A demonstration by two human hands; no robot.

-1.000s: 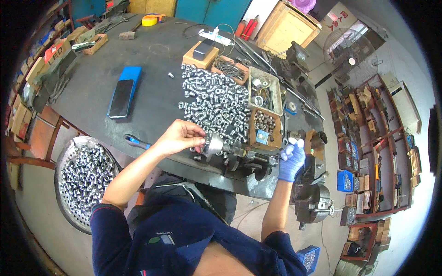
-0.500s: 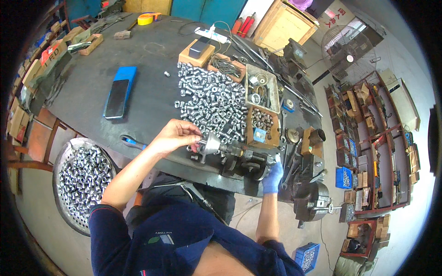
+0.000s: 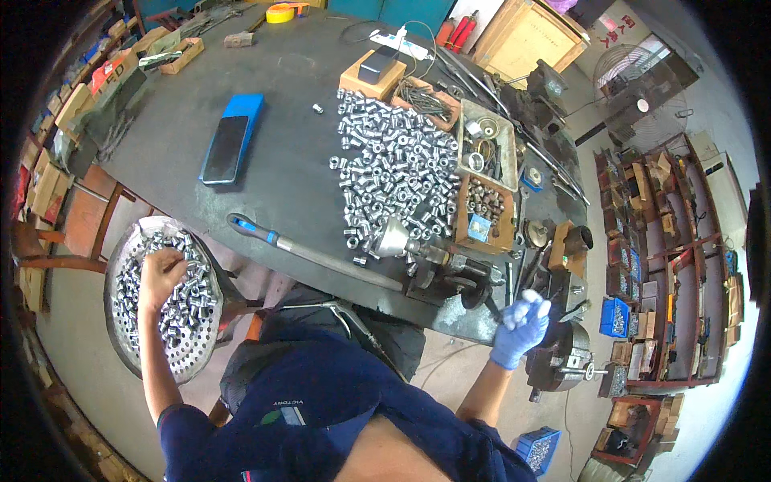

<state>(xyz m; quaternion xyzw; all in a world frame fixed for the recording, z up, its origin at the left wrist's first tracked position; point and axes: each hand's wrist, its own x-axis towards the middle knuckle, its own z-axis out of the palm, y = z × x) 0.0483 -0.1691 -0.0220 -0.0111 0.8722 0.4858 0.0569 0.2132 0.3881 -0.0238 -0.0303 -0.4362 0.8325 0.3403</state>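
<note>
Down at the left, my bare left hand (image 3: 163, 275) is over a round perforated metal pan (image 3: 186, 357) of small shiny metal fittings (image 3: 189, 309). Its fingers curl together among the pieces; whatever they pinch is hidden. My right hand (image 3: 520, 325), in a pale blue glove, hovers off the table's front edge with fingers loosely bent and apart, nothing visible in them. Just left of it is the dark hand-worked clamping fixture (image 3: 450, 277), with a silvery cone-shaped head (image 3: 393, 238) at its left end. Behind the cone, a big heap of similar fittings (image 3: 397, 161) covers the tabletop.
A blue-handled file (image 3: 321, 263) lies along the front edge. Farther back is a phone on a blue case (image 3: 227, 145). Small boxes of parts (image 3: 486, 213) and a tray (image 3: 488, 136) flank the heap. A bench vise (image 3: 558, 357) juts out at the right.
My left hand has left the cone-shaped head and swung down left to the pan. My right hand has moved right, off the fixture. The view has shifted, exposing the whole file.
</note>
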